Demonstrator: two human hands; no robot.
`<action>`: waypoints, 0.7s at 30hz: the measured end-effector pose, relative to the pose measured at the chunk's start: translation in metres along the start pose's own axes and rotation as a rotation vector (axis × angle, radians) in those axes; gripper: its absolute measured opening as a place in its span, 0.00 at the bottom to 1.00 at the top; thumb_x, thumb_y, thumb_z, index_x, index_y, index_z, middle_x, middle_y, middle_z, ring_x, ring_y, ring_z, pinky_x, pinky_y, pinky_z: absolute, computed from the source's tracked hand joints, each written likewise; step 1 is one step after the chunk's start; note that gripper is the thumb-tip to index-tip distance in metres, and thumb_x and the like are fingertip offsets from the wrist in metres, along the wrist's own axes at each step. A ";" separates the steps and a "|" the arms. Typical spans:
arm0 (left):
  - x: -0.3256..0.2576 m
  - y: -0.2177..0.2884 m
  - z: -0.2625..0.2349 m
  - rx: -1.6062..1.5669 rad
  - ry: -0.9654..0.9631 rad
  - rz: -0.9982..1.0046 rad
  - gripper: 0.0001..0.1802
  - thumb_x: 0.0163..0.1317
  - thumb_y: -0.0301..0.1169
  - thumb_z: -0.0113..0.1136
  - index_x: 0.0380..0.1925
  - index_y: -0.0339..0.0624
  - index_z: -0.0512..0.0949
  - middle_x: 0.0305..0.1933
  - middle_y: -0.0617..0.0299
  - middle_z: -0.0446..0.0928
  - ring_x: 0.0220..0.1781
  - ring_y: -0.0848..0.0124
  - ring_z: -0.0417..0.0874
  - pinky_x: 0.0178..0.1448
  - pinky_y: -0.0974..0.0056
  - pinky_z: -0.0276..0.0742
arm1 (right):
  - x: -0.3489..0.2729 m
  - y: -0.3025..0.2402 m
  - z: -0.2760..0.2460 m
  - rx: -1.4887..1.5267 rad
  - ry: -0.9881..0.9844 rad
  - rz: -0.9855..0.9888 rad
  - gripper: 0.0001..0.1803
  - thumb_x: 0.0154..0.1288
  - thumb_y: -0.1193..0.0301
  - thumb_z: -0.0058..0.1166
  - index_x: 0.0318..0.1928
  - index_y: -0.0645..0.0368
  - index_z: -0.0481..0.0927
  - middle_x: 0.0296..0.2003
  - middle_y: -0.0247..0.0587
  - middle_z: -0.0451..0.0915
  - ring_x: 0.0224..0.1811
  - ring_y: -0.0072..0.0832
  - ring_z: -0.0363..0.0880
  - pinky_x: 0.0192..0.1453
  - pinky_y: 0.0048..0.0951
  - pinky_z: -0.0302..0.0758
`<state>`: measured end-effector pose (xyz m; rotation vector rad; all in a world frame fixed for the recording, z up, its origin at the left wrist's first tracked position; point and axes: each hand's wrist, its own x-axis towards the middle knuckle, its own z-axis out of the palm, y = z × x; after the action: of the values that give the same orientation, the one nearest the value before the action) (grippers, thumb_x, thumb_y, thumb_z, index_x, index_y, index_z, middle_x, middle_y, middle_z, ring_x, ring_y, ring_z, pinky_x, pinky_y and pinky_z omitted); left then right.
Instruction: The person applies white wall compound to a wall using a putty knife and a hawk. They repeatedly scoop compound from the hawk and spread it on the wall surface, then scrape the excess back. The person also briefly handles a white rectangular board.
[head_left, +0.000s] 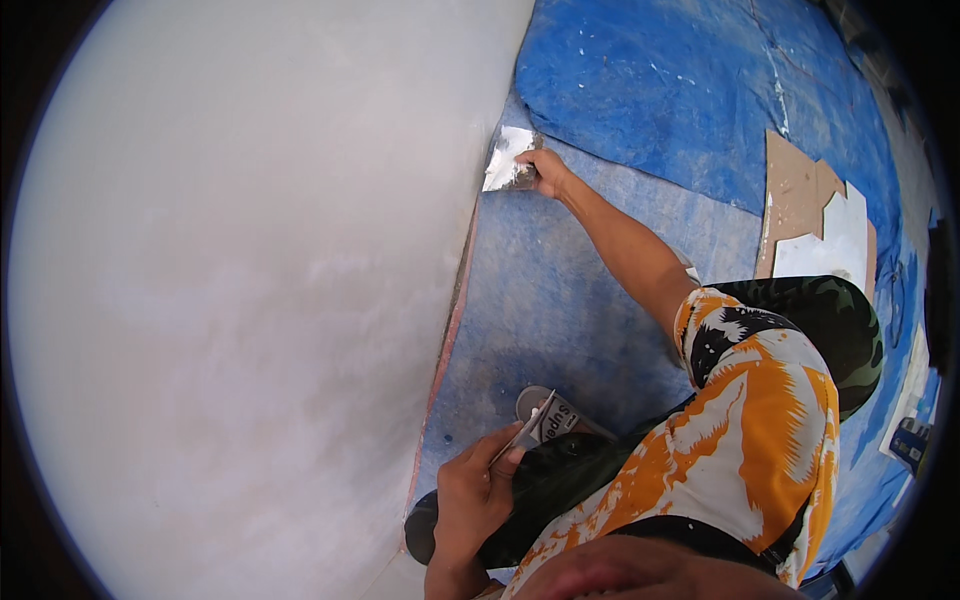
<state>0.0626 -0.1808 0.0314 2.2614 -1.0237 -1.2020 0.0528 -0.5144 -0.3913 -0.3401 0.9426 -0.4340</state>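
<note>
— Head view, the only one: where is the work?

— The right hand (545, 172) is stretched out to the foot of the pale plastered wall (240, 290), its fingers clamped on the handle of a broad putty knife (506, 160). The blade, smeared white, lies against the wall just where it meets the blue floor sheet (640, 90).

— And the other hand?

— The left hand (472, 495) is close to the body, fingers closed on a second, smaller scraper (522, 432) held just above a sandal (555, 412).

— What could go wrong?

— I'd judge the reach itself is the risk. The arm is almost fully extended and the person is crouched, so pressure on the blade could turn uneven and leave a ridge or gouge in the wet surface. A corner of the blade could also catch the sheet at the wall's foot and drag grit into the filler. Filler could drop off the blade onto the sheet too.

— Which way does the knife point?

— Its long axis runs from the handle in the fist towards the wall, roughly rightwards-to-leftwards in the picture, the blade's wide edge lying along the wall's base. The small scraper slants up and right, away from the left fist.

— Anything else nearby?

— Cardboard pieces (800, 190) lie well apart on the sheet.
</note>
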 end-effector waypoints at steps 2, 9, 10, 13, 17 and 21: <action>-0.005 -0.003 0.004 -0.013 0.050 -0.036 0.12 0.64 0.28 0.63 0.47 0.39 0.83 0.37 0.48 0.85 0.37 0.59 0.88 0.40 0.63 0.80 | 0.031 0.018 -0.009 -0.013 0.041 -0.047 0.15 0.62 0.77 0.53 0.50 0.66 0.75 0.41 0.45 0.82 0.40 0.36 0.85 0.43 0.43 0.85; -0.036 -0.008 0.024 -0.042 0.152 -0.130 0.11 0.64 0.28 0.64 0.45 0.38 0.83 0.40 0.48 0.85 0.41 0.57 0.88 0.44 0.62 0.81 | 0.067 0.008 -0.008 -0.100 0.100 -0.215 0.13 0.58 0.78 0.54 0.45 0.65 0.78 0.36 0.45 0.82 0.34 0.36 0.85 0.35 0.41 0.84; -0.037 -0.010 0.024 -0.045 0.159 -0.126 0.11 0.64 0.28 0.64 0.45 0.38 0.83 0.40 0.49 0.85 0.41 0.57 0.88 0.44 0.62 0.81 | 0.070 0.008 -0.006 -0.128 0.110 -0.220 0.13 0.57 0.78 0.54 0.45 0.65 0.78 0.36 0.45 0.82 0.35 0.37 0.85 0.35 0.41 0.84; -0.040 -0.014 0.032 -0.028 0.163 -0.070 0.11 0.64 0.29 0.64 0.45 0.39 0.83 0.40 0.49 0.85 0.41 0.56 0.88 0.44 0.62 0.81 | 0.076 0.009 -0.008 -0.164 0.175 -0.203 0.13 0.57 0.77 0.55 0.44 0.66 0.77 0.36 0.46 0.82 0.35 0.38 0.85 0.34 0.42 0.83; -0.041 -0.019 0.036 0.006 0.163 -0.112 0.11 0.64 0.29 0.64 0.45 0.39 0.83 0.40 0.49 0.85 0.41 0.55 0.88 0.43 0.62 0.81 | 0.077 0.005 -0.022 -0.130 0.154 -0.203 0.13 0.58 0.78 0.53 0.44 0.66 0.78 0.37 0.47 0.82 0.37 0.39 0.85 0.37 0.45 0.84; -0.046 -0.022 0.041 0.056 0.163 -0.119 0.11 0.64 0.29 0.63 0.45 0.40 0.83 0.40 0.49 0.85 0.40 0.55 0.88 0.43 0.61 0.81 | 0.074 -0.003 -0.028 0.076 -0.050 -0.130 0.13 0.58 0.78 0.51 0.45 0.67 0.77 0.38 0.47 0.82 0.39 0.39 0.85 0.45 0.46 0.84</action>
<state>0.0206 -0.1318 0.0200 2.4481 -0.8840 -1.0257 0.0673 -0.5564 -0.4571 -0.3428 0.8562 -0.5762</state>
